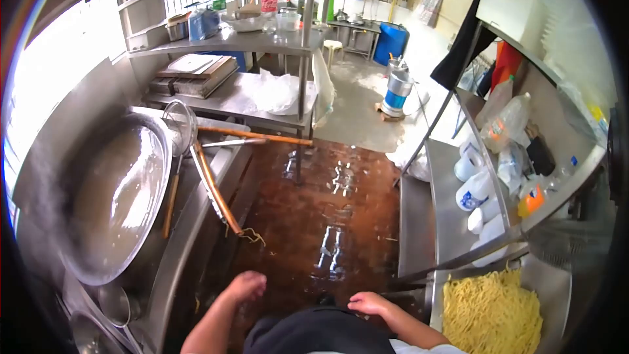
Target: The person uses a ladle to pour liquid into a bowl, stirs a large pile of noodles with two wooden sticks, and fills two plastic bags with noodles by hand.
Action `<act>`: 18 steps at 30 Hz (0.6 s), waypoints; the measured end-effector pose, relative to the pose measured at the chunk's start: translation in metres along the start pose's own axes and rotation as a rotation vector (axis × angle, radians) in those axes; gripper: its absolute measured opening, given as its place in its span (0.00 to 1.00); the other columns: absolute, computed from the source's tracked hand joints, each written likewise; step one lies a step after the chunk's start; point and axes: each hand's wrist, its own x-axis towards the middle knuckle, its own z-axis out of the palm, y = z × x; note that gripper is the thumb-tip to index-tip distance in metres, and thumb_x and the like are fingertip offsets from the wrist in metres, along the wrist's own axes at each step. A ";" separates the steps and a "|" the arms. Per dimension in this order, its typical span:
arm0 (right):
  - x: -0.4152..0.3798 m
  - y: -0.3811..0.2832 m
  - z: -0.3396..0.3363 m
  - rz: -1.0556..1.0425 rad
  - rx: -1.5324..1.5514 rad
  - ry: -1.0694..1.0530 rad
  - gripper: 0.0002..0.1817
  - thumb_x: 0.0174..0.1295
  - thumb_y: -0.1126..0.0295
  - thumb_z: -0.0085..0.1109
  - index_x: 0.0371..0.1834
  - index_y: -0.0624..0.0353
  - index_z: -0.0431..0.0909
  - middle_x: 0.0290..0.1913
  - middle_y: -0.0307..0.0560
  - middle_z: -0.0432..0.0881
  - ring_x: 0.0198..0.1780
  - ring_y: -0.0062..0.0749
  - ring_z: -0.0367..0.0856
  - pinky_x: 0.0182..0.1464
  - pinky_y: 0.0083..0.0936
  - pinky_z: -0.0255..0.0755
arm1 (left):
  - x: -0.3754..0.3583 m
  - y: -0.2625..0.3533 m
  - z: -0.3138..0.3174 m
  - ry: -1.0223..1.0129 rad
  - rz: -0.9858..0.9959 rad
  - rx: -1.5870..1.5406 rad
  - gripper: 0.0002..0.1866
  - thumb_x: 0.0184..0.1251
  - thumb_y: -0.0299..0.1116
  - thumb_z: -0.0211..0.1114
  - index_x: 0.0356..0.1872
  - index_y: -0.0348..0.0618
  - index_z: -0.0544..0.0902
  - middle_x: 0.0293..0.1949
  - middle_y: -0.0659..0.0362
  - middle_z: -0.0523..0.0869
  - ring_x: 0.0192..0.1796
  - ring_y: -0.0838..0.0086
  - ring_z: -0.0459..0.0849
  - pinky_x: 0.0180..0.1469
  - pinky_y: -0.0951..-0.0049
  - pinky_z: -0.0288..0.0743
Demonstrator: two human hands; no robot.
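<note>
My left hand (247, 286) hangs over the wet floor with its fingers curled in and nothing visible in them. It is closest to the stove's metal edge and the wooden handle (219, 190) jutting out from it, with noodle strands at the tip. In front of my dark apron, my right hand (368, 303) is loosely closed, also with nothing seen in it. To its right, yellow noodles (491, 314) are heaped in a metal tray (557, 288). A large wok (165, 157) of cloudy, steaming liquid (105, 183) stands at the left, a wire strainer (180, 118) by its rim.
Ahead runs a wet reddish tiled floor (314, 210). Metal shelving (216, 42) with bottles and containers stands beyond the wok. On the right, another rack (419, 223) holds plastic jugs (475, 190) and bags. A blue drum (392, 44) and a metal pot (398, 85) are farther back.
</note>
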 end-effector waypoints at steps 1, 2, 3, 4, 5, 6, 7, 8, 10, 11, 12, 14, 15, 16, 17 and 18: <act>0.005 -0.006 -0.025 -0.032 -0.022 0.037 0.30 0.60 0.45 0.64 0.58 0.57 0.81 0.51 0.52 0.87 0.53 0.43 0.85 0.56 0.36 0.76 | 0.010 0.055 0.006 -0.014 0.155 0.037 0.14 0.69 0.45 0.64 0.45 0.46 0.82 0.33 0.63 0.85 0.31 0.77 0.83 0.29 0.75 0.76; 0.008 -0.013 -0.051 0.014 -0.012 0.052 0.31 0.60 0.45 0.64 0.58 0.57 0.81 0.51 0.52 0.86 0.53 0.42 0.85 0.56 0.35 0.76 | 0.014 0.112 0.015 0.033 0.225 -0.029 0.16 0.69 0.46 0.63 0.45 0.45 0.81 0.34 0.62 0.86 0.32 0.78 0.83 0.30 0.76 0.77; 0.011 -0.019 -0.076 0.059 -0.005 0.070 0.31 0.60 0.46 0.64 0.58 0.57 0.81 0.52 0.52 0.86 0.53 0.41 0.85 0.57 0.34 0.76 | 0.023 0.156 0.022 0.134 0.293 -0.084 0.18 0.70 0.48 0.61 0.45 0.44 0.81 0.35 0.61 0.86 0.32 0.77 0.84 0.30 0.76 0.77; 0.009 -0.024 -0.097 0.092 0.128 0.126 0.31 0.60 0.47 0.66 0.59 0.58 0.80 0.51 0.52 0.86 0.52 0.40 0.85 0.56 0.32 0.76 | 0.036 0.193 0.020 0.153 0.330 -0.132 0.19 0.71 0.50 0.60 0.46 0.43 0.81 0.35 0.60 0.86 0.32 0.77 0.84 0.30 0.76 0.77; 0.012 -0.024 -0.115 0.047 0.129 0.199 0.31 0.60 0.48 0.67 0.59 0.59 0.80 0.49 0.52 0.87 0.50 0.38 0.86 0.55 0.30 0.77 | 0.049 0.228 0.015 0.171 0.367 -0.177 0.20 0.71 0.51 0.58 0.46 0.43 0.81 0.35 0.60 0.86 0.32 0.77 0.84 0.30 0.76 0.78; 0.016 -0.017 -0.128 0.045 0.197 0.258 0.31 0.60 0.48 0.67 0.59 0.60 0.79 0.48 0.52 0.87 0.50 0.37 0.86 0.54 0.30 0.77 | 0.059 0.260 0.011 0.195 0.413 -0.214 0.21 0.72 0.52 0.57 0.46 0.43 0.81 0.35 0.60 0.86 0.32 0.76 0.85 0.30 0.75 0.78; 0.021 -0.008 -0.137 0.043 0.270 0.316 0.31 0.60 0.48 0.67 0.59 0.60 0.79 0.47 0.52 0.87 0.50 0.36 0.86 0.54 0.30 0.77 | 0.069 0.289 0.005 0.219 0.456 -0.247 0.22 0.73 0.53 0.56 0.47 0.43 0.81 0.34 0.60 0.86 0.32 0.76 0.85 0.30 0.75 0.78; 0.025 0.002 -0.143 0.088 0.330 0.345 0.31 0.60 0.48 0.67 0.58 0.60 0.80 0.46 0.50 0.88 0.49 0.35 0.86 0.54 0.30 0.77 | 0.091 0.311 -0.007 0.252 0.482 -0.294 0.23 0.73 0.55 0.55 0.46 0.44 0.81 0.33 0.60 0.86 0.31 0.75 0.85 0.30 0.74 0.78; 0.026 0.025 -0.147 0.101 0.325 0.342 0.30 0.60 0.48 0.67 0.56 0.60 0.81 0.45 0.50 0.88 0.48 0.34 0.86 0.53 0.29 0.78 | 0.137 0.352 -0.035 0.263 0.519 -0.496 0.22 0.74 0.55 0.54 0.43 0.45 0.81 0.30 0.60 0.85 0.30 0.73 0.85 0.29 0.73 0.78; 0.028 0.036 -0.147 0.114 0.318 0.346 0.29 0.60 0.49 0.68 0.55 0.61 0.82 0.44 0.49 0.88 0.47 0.33 0.86 0.51 0.29 0.78 | 0.159 0.372 -0.049 0.237 0.527 -0.648 0.21 0.75 0.55 0.53 0.42 0.46 0.80 0.29 0.60 0.85 0.29 0.72 0.85 0.29 0.71 0.78; 0.027 0.042 -0.147 0.177 0.360 0.288 0.28 0.60 0.49 0.68 0.54 0.61 0.82 0.43 0.48 0.88 0.46 0.32 0.86 0.50 0.29 0.78 | 0.188 0.388 -0.069 0.195 0.533 -0.769 0.21 0.74 0.54 0.54 0.42 0.46 0.80 0.29 0.60 0.85 0.29 0.70 0.85 0.29 0.70 0.78; 0.021 0.054 -0.137 0.249 0.407 0.286 0.27 0.60 0.52 0.69 0.53 0.62 0.82 0.44 0.48 0.88 0.45 0.30 0.86 0.49 0.28 0.78 | 0.258 0.412 -0.110 0.210 0.526 -0.926 0.19 0.71 0.53 0.57 0.43 0.47 0.79 0.30 0.60 0.85 0.31 0.67 0.85 0.30 0.66 0.78; 0.021 0.066 -0.126 0.259 0.412 0.342 0.26 0.60 0.53 0.69 0.53 0.63 0.82 0.44 0.48 0.88 0.45 0.29 0.86 0.49 0.28 0.78 | 0.289 0.424 -0.124 0.276 0.509 -0.942 0.20 0.68 0.54 0.60 0.44 0.47 0.78 0.32 0.60 0.84 0.32 0.66 0.84 0.31 0.66 0.78; 0.028 0.109 -0.104 0.257 0.620 0.316 0.21 0.62 0.56 0.69 0.50 0.61 0.83 0.39 0.45 0.87 0.39 0.26 0.84 0.43 0.26 0.78 | 0.321 0.438 -0.136 0.309 0.478 -0.950 0.21 0.68 0.54 0.61 0.46 0.46 0.77 0.34 0.59 0.84 0.33 0.66 0.84 0.31 0.65 0.78; 0.042 0.138 -0.091 0.255 0.831 0.291 0.16 0.63 0.60 0.69 0.47 0.60 0.84 0.34 0.41 0.86 0.33 0.23 0.82 0.37 0.24 0.77 | 0.355 0.450 -0.147 0.339 0.447 -0.956 0.22 0.68 0.53 0.61 0.49 0.45 0.76 0.36 0.58 0.83 0.34 0.66 0.84 0.32 0.63 0.78; 0.042 0.120 -0.098 0.345 0.655 0.274 0.18 0.65 0.60 0.65 0.55 0.56 0.82 0.43 0.47 0.86 0.41 0.30 0.83 0.46 0.34 0.76 | 0.393 0.461 -0.157 0.374 0.425 -0.926 0.25 0.67 0.52 0.63 0.53 0.43 0.74 0.40 0.56 0.83 0.33 0.66 0.83 0.35 0.60 0.78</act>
